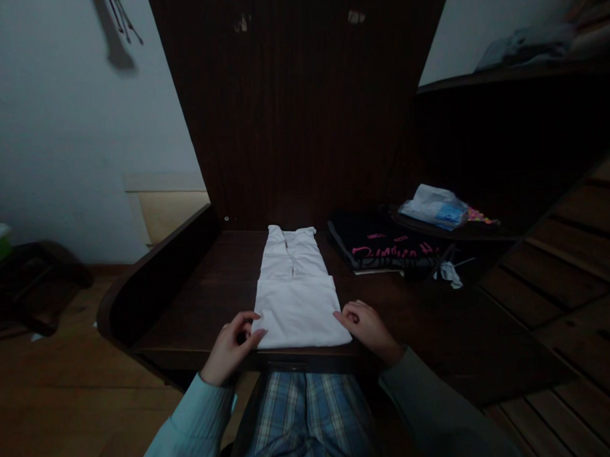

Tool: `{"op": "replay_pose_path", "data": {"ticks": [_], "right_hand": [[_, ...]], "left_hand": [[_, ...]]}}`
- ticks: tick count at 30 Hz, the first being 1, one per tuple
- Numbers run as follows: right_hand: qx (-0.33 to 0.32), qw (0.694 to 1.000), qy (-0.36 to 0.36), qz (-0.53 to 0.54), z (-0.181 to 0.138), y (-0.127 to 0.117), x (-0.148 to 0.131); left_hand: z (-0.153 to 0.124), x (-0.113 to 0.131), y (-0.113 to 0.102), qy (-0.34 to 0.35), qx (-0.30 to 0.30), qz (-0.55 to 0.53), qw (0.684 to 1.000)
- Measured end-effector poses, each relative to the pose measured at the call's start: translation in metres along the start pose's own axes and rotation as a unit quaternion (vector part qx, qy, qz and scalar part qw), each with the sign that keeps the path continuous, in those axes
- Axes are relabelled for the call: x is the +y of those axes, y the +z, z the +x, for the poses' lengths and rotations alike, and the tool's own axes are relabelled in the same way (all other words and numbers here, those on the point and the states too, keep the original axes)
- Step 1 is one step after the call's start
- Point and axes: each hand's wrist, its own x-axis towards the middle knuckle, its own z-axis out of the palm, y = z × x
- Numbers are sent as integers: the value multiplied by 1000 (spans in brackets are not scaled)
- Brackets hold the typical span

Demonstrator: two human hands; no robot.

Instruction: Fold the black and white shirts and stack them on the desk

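Observation:
A white shirt (298, 302), folded into a long narrow strip, lies flat on the dark wooden desk. Its near part is doubled over into a neat rectangle close to the front edge, while the far part shows a seam down the middle. At the near left corner, my left hand (230, 346) has curled fingers and thumb on the cloth's edge. Opposite it, my right hand (367, 327) pinches the right edge, its other fingers curled in. What the fingertips grip is partly hidden.
Dark folded clothing with pink lettering (393, 247) lies at the right back of the desk (194, 286). Above it, a plastic packet (437, 207) rests on a small shelf. A raised side panel (151, 264) bounds the left, and a tall dark back panel (301, 108) stands behind.

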Motion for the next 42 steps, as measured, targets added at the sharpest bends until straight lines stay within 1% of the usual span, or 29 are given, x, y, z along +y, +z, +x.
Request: {"op": "replay_pose_path", "data": {"ticks": [3,8,9,13,15,18,20,21,23,25,28,30,33,36,39,42], "right_hand": [[-12,1000,-11,15,-9,-2,1],[-26,999,-5,23,-23,-1,3],[-26,999,-1,24,-27,-1,2],[-41,998,12,37,-46,-7,-5],[-56,997,33,43,-52,-13,-9],[-71,991,95,69,-50,-25,-14],[-75,983,126,107,-40,-32,-15],[-73,980,130,130,-32,-34,-15],[-57,977,118,170,-13,-36,-13],[-29,977,98,187,9,-33,-9],[7,983,93,158,38,-21,-1],[-12,985,107,134,49,-11,5],[-48,981,122,140,51,0,10],[-27,977,118,177,44,2,7],[-4,972,107,207,43,-7,0],[13,970,87,226,53,-20,-8]], "left_hand": [[-9,0,-1,11,11,23,1000],[-19,-2,3,20,33,75,996],[-21,-1,4,24,27,80,996],[-34,2,6,48,-31,88,994],[-40,3,4,54,-39,99,993],[-42,2,-3,57,-34,98,993],[-34,1,-8,57,-18,90,994],[-27,0,-11,58,-6,88,994],[-7,0,-15,60,20,94,994],[18,0,-17,51,36,114,991],[50,0,-13,3,21,171,985],[64,-1,-8,-28,-1,207,978],[69,-2,-1,-25,-16,208,978],[66,-2,1,5,1,166,986],[63,4,-6,28,19,129,991],[68,16,-18,51,35,100,993]]}}
